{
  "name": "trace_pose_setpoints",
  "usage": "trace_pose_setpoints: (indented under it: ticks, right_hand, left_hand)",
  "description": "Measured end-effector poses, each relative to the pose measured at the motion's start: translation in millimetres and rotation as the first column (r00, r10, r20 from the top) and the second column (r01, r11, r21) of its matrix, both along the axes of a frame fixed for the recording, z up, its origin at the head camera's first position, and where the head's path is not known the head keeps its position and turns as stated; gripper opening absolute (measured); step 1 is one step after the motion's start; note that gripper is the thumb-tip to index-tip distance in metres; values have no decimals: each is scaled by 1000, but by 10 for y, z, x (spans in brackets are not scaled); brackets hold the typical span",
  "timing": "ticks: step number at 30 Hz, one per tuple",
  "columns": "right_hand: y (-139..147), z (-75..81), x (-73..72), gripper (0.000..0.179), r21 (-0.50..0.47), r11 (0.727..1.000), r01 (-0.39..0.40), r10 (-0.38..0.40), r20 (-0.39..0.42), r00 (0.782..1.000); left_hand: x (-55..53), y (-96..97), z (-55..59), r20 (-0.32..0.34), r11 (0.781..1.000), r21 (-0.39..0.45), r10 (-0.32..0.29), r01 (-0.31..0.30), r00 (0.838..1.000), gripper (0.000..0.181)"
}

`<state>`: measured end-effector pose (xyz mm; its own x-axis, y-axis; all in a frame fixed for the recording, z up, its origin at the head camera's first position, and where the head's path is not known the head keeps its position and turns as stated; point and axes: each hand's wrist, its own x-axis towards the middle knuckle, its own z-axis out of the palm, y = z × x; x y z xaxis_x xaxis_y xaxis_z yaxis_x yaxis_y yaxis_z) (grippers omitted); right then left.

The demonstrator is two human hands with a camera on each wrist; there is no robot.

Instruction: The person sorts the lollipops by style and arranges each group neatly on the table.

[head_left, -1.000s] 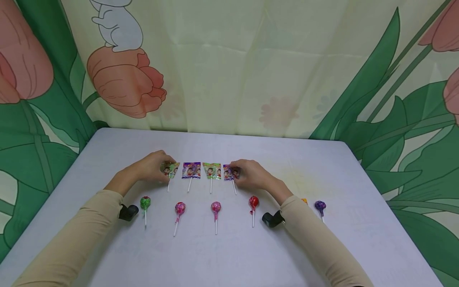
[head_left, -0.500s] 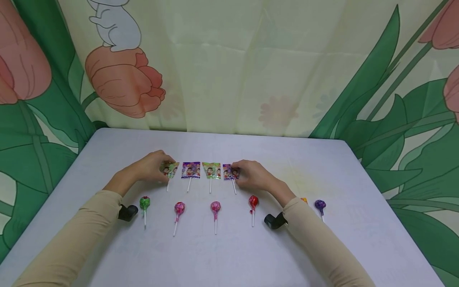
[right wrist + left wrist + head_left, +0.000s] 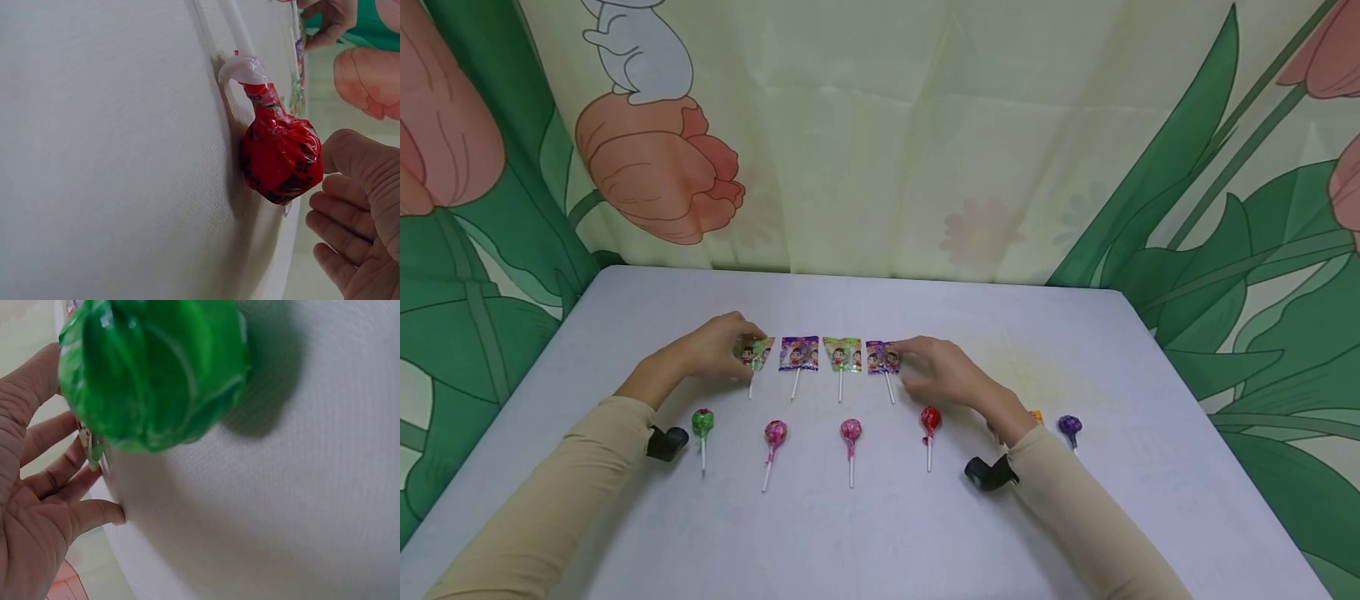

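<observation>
My left hand (image 3: 718,348) rests around a lollipop in a green flat wrapper (image 3: 762,353), at the left end of the back row. Its fingers are spread at the wrapper's edges in the left wrist view. My right hand (image 3: 946,372) is at the row's right end, fingertips right at the edge of a purple-wrapped lollipop (image 3: 878,357), with its fingers loose. Between them lie another purple-wrapped lollipop (image 3: 799,353) and another green-wrapped one (image 3: 842,355). Close under the wrists are a green ball lollipop (image 3: 150,375) and a red ball lollipop (image 3: 284,162).
The front row on the white table (image 3: 820,542) also has two pink ball lollipops, one left (image 3: 776,433) and one right (image 3: 851,430). A purple ball lollipop (image 3: 1070,427) lies far right. Beside it, an orange one (image 3: 1037,416) is mostly hidden by my right forearm. A printed curtain (image 3: 880,167) hangs behind.
My right hand has loosened and drawn slightly right, uncovering more of the purple-wrapped lollipop. My left hand and the lollipops stay in place.
</observation>
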<state>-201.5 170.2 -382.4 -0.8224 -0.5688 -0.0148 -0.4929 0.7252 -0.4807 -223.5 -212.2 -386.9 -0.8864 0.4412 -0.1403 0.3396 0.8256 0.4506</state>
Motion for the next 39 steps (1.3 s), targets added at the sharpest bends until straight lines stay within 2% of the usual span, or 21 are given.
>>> trace_pose_setpoints:
  ticks: [23, 31, 39]
  right_hand:
    - [231, 94, 280, 52, -39, 999, -25, 22, -82, 996]
    - [268, 122, 359, 53, -54, 998, -15, 12, -55, 998]
    - [348, 116, 440, 53, -99, 995, -14, 5, -93, 996]
  left_hand:
    - [21, 13, 43, 14, 1000, -1, 8, -8, 1000, 60]
    - [12, 18, 16, 23, 1000, -6, 23, -23, 999, 61]
    - [0, 13, -2, 24, 1000, -1, 29, -29, 999, 61]
